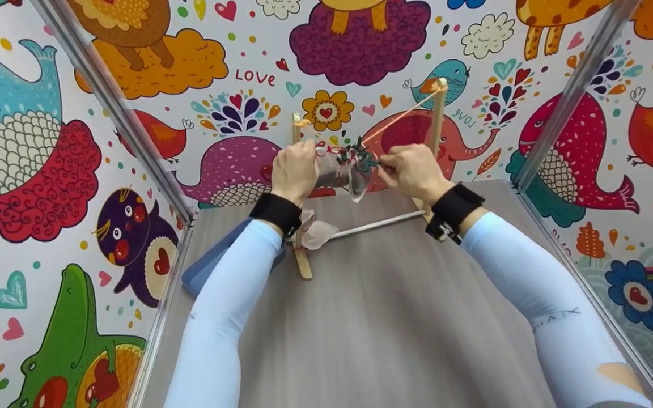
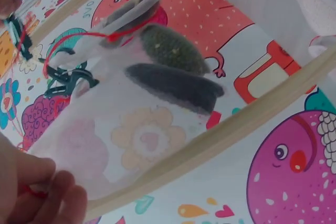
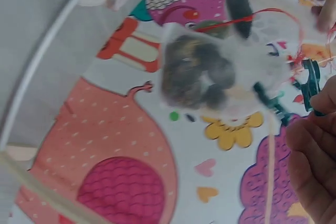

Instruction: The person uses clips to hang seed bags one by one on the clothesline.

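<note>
Sheer drawstring bags (image 1: 329, 170) with red cords hang at the string of a small wooden frame. My left hand (image 1: 294, 171) pinches the edge of one bag; in the left wrist view its fingertips hold the gauze (image 2: 94, 156) beside a bit of red cord. Dark and greenish contents show through the cloth. On the other side, my right hand (image 1: 415, 173) pinches a small green clip (image 3: 312, 85) between thumb and forefinger. More green clips (image 2: 71, 80) sit around the bags' gathered necks. Another bag with dark lumps (image 3: 194, 72) hangs nearby.
The frame has two wooden posts (image 1: 437, 122), a peach string (image 1: 400, 118) and a white lower rod (image 1: 380, 224). A pale bag (image 1: 319, 233) lies by the left foot. Behind my left forearm is a blue tray (image 1: 204, 269) on the grey table (image 1: 394, 340). Printed panels surround it.
</note>
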Demonstrator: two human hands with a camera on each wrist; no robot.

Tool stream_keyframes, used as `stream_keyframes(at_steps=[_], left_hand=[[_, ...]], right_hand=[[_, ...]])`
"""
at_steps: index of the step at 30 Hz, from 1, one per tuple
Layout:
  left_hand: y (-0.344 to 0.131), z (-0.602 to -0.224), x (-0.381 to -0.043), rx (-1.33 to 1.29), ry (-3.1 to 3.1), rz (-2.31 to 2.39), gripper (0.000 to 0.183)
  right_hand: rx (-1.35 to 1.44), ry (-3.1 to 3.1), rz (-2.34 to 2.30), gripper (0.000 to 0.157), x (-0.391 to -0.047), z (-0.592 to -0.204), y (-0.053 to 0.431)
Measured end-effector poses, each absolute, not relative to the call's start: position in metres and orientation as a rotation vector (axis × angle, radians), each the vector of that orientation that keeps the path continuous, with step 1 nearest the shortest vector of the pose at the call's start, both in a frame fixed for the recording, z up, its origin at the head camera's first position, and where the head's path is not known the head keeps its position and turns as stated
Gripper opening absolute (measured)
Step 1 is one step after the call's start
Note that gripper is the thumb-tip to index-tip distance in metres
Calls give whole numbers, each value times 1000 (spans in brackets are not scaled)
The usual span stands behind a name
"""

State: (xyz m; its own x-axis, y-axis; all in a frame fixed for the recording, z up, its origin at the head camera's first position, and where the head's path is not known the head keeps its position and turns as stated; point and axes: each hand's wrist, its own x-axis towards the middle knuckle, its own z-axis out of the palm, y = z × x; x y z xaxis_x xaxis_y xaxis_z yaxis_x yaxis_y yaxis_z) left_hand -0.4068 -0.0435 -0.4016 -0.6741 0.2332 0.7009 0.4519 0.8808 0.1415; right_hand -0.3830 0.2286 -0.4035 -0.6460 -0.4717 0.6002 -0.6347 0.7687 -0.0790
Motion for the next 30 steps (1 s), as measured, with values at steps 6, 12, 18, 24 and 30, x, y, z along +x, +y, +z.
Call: stream_keyframes(at_steps=[6, 12, 18, 24, 30], left_hand=[[-35, -393, -416, -457, -2336, -276, 6], [-32, -390, -419, -472, -2364, -206, 7], [-31, -386, -422, -478, -2388, -185, 11], [-30, -389, -425, -533, -2362, -221, 12], [-35, -393, -428, -574, -2322, -287, 22]], right_hand=[[757, -2502, 321, 21, -399, -376, 203], [750, -2594, 241, 25, -417, -354, 189], [776, -2676, 191, 25, -427, -338, 174], [811, -2716, 254, 23, -433, -339, 164], [873, -2678, 286, 19, -435, -349, 159]])
